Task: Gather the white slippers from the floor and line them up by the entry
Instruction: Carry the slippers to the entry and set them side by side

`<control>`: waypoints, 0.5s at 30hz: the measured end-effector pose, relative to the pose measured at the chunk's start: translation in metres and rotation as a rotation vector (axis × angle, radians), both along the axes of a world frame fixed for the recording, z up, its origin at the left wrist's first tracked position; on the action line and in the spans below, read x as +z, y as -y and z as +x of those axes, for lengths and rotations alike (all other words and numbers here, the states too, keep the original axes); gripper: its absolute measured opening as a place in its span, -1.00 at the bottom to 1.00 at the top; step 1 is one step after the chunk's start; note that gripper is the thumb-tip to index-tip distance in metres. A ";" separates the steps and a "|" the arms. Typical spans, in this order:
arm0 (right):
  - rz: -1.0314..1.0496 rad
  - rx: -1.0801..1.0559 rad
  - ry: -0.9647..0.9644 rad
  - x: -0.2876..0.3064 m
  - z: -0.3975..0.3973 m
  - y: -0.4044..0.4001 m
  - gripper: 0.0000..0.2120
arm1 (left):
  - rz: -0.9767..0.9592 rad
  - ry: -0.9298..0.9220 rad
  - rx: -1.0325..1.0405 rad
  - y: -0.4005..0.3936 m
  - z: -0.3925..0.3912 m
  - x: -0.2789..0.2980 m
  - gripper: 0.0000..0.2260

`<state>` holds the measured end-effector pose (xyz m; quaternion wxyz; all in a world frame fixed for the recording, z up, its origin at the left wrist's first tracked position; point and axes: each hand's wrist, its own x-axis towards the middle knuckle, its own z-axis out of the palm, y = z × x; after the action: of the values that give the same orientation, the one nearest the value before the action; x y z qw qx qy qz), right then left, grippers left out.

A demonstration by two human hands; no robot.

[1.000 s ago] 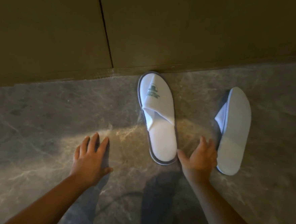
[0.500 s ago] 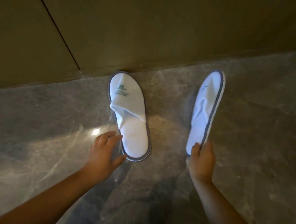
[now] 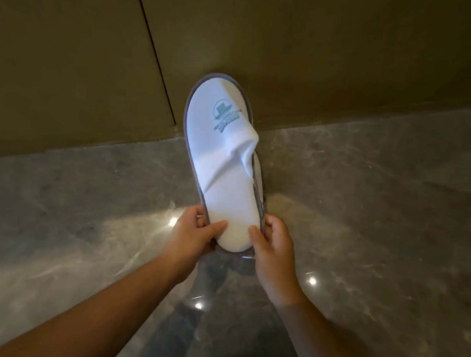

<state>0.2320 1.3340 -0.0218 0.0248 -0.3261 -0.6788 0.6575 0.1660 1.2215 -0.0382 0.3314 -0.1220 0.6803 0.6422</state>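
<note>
Two white slippers with grey trim are stacked and lifted off the floor in front of me. The top slipper (image 3: 224, 161) faces up and shows a green logo on its toe. Only a thin grey edge of the lower slipper (image 3: 260, 192) peeks out on the right side. My left hand (image 3: 194, 235) grips the heel end from the left, thumb on the insole. My right hand (image 3: 272, 250) grips the same heel end from the right. The toes point away from me toward the wall.
A dark olive wall (image 3: 321, 53) with a vertical panel seam (image 3: 154, 50) runs across the far side. The grey marble floor (image 3: 379, 216) is glossy, with light spots reflecting on it.
Both slippers have left the floor. My left hand took the logo slipper, my right hand brought the other one over, and the two are now stacked and held together.
</note>
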 end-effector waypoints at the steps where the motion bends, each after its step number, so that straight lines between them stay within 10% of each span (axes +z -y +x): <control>1: -0.001 0.050 0.021 -0.004 0.000 0.006 -0.84 | 0.002 0.030 0.021 0.013 -0.001 -0.003 -0.70; 9: 0.639 0.237 0.306 -0.049 0.001 0.005 -0.42 | -0.361 0.066 0.061 0.114 0.006 -0.039 -0.76; 15: 0.699 0.294 0.415 -0.070 0.002 -0.010 -0.26 | -0.633 -0.059 -0.074 0.117 -0.001 -0.054 -0.44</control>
<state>0.2344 1.3436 -0.0920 -0.0973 -0.3233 -0.8905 0.3049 0.1646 1.1044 -0.0921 0.2803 -0.1754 0.8598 0.3892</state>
